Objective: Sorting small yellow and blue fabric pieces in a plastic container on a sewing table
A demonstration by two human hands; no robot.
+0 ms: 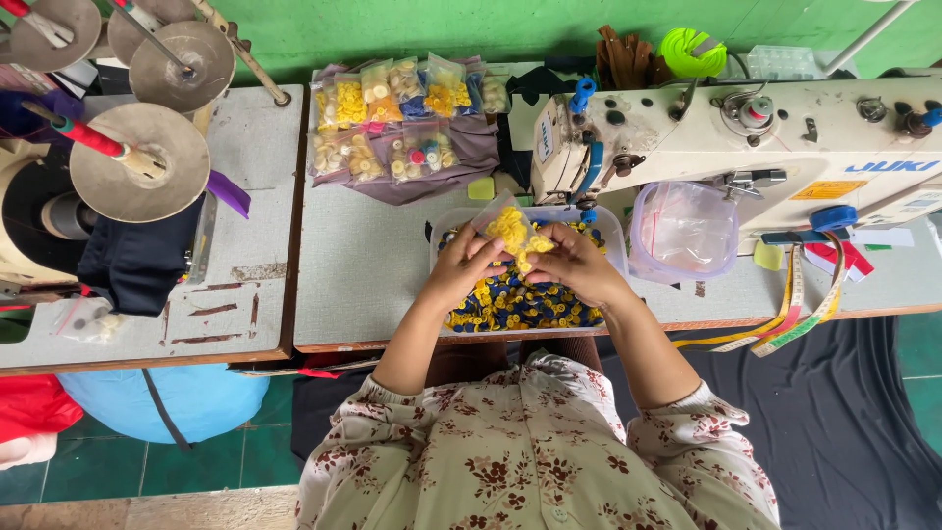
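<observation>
Both my hands meet over a clear plastic tub [616, 228] filled with blue and yellow buttons [510, 306]. My left hand [459, 269] and my right hand [574, 263] together hold a small clear bag of yellow buttons [510, 232] just above the tub. The fingers of both hands pinch the bag from either side.
Several small bags of sorted buttons [392, 113] lie on a purple cloth at the back. A white sewing machine [746, 137] stands to the right, with an empty clear tub [685, 231] and a measuring tape [790, 314] beside it. Thread stands with metal discs [137, 162] are at the left.
</observation>
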